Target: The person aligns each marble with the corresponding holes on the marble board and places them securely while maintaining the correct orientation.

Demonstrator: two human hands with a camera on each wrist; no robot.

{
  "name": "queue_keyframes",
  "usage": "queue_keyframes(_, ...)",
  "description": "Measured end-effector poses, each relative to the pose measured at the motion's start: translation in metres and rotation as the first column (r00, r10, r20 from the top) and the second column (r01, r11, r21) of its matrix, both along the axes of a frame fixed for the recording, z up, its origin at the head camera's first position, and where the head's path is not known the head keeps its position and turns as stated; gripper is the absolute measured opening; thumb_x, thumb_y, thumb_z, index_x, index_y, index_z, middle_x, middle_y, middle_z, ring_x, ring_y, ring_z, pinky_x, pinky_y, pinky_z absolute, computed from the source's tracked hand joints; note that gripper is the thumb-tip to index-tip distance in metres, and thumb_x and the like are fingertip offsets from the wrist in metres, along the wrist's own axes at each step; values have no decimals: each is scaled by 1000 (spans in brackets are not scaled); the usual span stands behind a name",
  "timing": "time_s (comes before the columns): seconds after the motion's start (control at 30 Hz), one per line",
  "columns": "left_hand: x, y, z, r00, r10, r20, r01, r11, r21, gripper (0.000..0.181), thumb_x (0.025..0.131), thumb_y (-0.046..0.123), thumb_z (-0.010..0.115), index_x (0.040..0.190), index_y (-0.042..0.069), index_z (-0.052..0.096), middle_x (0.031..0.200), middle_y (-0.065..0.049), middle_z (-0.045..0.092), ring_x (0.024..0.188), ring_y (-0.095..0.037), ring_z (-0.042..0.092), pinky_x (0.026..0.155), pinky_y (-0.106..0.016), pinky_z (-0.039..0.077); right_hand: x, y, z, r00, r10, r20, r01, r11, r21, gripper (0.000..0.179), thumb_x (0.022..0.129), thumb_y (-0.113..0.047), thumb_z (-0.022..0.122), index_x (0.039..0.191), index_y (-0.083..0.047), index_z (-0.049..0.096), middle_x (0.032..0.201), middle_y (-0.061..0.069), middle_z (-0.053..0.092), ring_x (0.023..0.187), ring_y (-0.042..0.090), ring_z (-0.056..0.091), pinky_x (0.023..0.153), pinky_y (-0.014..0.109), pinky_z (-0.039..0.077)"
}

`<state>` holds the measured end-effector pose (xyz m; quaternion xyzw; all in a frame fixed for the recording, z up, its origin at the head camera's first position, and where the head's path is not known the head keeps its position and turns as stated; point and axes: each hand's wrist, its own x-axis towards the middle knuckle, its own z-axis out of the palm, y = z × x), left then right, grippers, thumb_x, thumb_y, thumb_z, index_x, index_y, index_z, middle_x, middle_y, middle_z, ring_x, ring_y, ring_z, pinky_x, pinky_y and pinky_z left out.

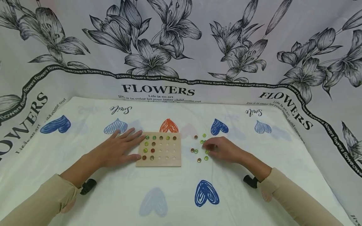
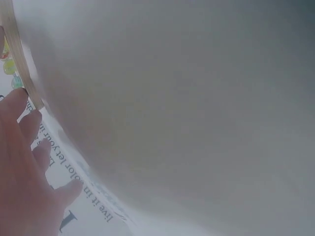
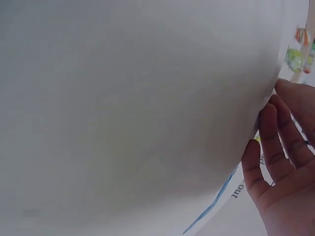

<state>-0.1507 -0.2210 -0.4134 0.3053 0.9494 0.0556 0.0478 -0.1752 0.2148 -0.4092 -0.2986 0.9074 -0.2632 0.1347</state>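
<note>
A light wooden board (image 1: 170,161) with rows of round hollows lies on the cloth. Marbles (image 1: 161,137) in green, yellow-green and reddish brown fill its top row and two left columns; the other hollows show bare. My left hand (image 1: 120,149) lies spread at the board's left side, its fingertips and thumb at the edge. To the right of the board, several loose marbles (image 1: 199,160) are scattered on the cloth. Over their right side is my right hand (image 1: 224,150), fingers loosely bent, with thumb and fingertips right beside green marbles (image 1: 207,152). The right palm is hidden in the head view.
A white cloth (image 1: 110,197) printed with hearts covers the table. Behind it hangs a floral curtain (image 1: 198,66) with lettering. A black wrist device (image 1: 88,186) shows beneath the left wrist, another (image 1: 250,181) beneath the right. Pale cloth fills most of both wrist views.
</note>
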Motion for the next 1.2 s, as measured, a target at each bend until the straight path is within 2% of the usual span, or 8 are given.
queue_keyframes(0.33,-2,-1,1,1000,-11,-1,11,1000,-5,78,96,67,43,158,22,30,163,-2,28,150,-34,21,115,-68,15,0,-2,1,1000,-8,11,8,1000,0,31,88,-3,73,117,-14,72,107,-5,69,93,11,60,87,31,55)
queue_keyframes(0.57,-4,-1,-1,1000,-19,0,19,1000,0,79,95,69,42,158,22,30,163,-1,28,150,-33,22,115,-68,15,-3,-7,4,1000,18,-21,-18,999,-37,29,87,-1,72,114,-11,72,104,-5,71,91,11,61,85,30,55)
queue_keyframes(0.77,-4,-1,0,1000,-26,1,26,1000,-7,79,95,69,42,158,22,31,162,-2,29,150,-33,22,114,-68,17,-5,-23,12,1000,4,-12,-5,996,-86,28,88,-5,73,116,-9,72,105,-4,71,92,10,62,85,32,54)
queue_keyframes(0.9,-5,-1,0,1000,-26,4,26,1000,-7,79,95,69,42,158,22,31,162,-2,29,150,-33,22,114,-68,17,-4,-38,17,1000,25,-6,-25,992,-124,27,89,-8,73,116,-9,72,106,-4,72,93,9,62,87,31,54)
queue_keyframes(1.2,-5,-2,-1,1000,-30,4,30,1000,0,79,95,69,43,158,22,30,163,-2,28,150,-33,22,115,-67,16,1,-71,21,996,71,48,-64,991,-119,25,92,-11,71,117,-11,72,104,-8,70,94,8,60,88,30,53)
